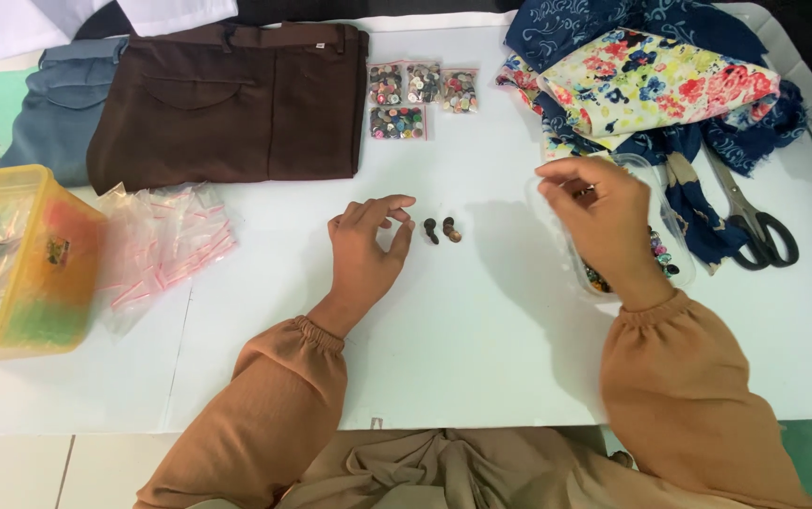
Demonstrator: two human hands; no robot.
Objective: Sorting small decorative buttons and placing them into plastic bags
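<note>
Buttons: two small dark buttons (442,229) are laid on the white tabletop (481,330) at the middle of the frame, side by side in a short left-to-right row; no long axis of their own can be made out.
Left hand: the left hand (366,253) is rested just left of the buttons, its fingers (396,203) loosely spread and curled, nothing pinched.
Right hand: the right hand (604,221) is held over a clear plastic container (670,250) of mixed buttons at right; its fingertips are drawn together at the upper left, and whether something is pinched cannot be told.
Counts: three small bags of buttons (420,97) are seen at upper middle.
Surroundings: brown trousers (236,99), loose zip bags (165,240), a yellow box (19,259), floral fabrics (651,80) and scissors (754,221) are set around; nothing lies between the left hand and the buttons.
</note>
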